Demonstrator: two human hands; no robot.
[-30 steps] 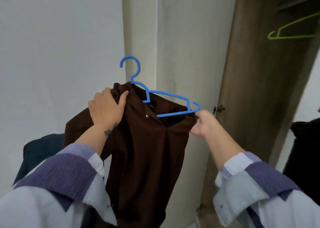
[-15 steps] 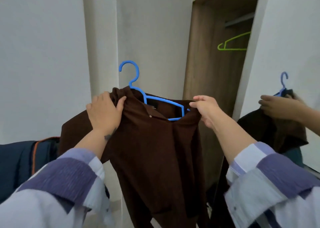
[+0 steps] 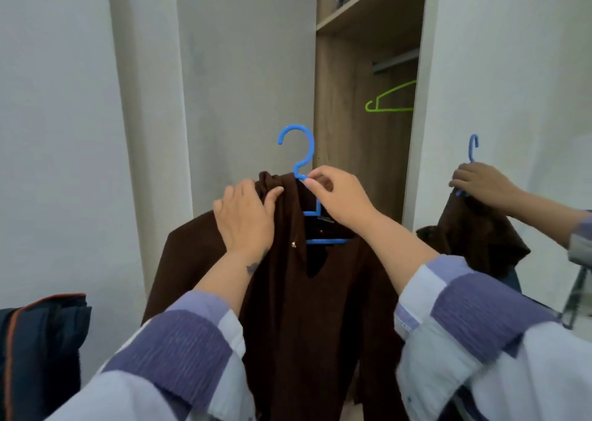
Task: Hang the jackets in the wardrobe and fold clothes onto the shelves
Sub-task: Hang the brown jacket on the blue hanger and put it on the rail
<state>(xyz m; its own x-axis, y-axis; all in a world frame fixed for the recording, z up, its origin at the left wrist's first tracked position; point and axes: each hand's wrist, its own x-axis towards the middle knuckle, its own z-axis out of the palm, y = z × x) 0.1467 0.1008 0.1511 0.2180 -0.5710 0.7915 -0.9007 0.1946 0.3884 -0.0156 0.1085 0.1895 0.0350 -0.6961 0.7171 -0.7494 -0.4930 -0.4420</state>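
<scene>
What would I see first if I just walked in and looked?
A brown jacket on a blue hanger, held up in the middle by two hands, left hand and right hand. Behind, a green hanger hangs in the open wardrobe.

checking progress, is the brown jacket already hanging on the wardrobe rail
No, both hands hold the brown jacket on its blue hanger outside the wardrobe.

The wardrobe [image 3: 349,151] stands open ahead, between a white panel at its left and a mirrored door [image 3: 499,100] at its right. Under the shelf [image 3: 368,14], the rail [image 3: 395,62] carries only a green hanger [image 3: 389,102], near its right end.
</scene>
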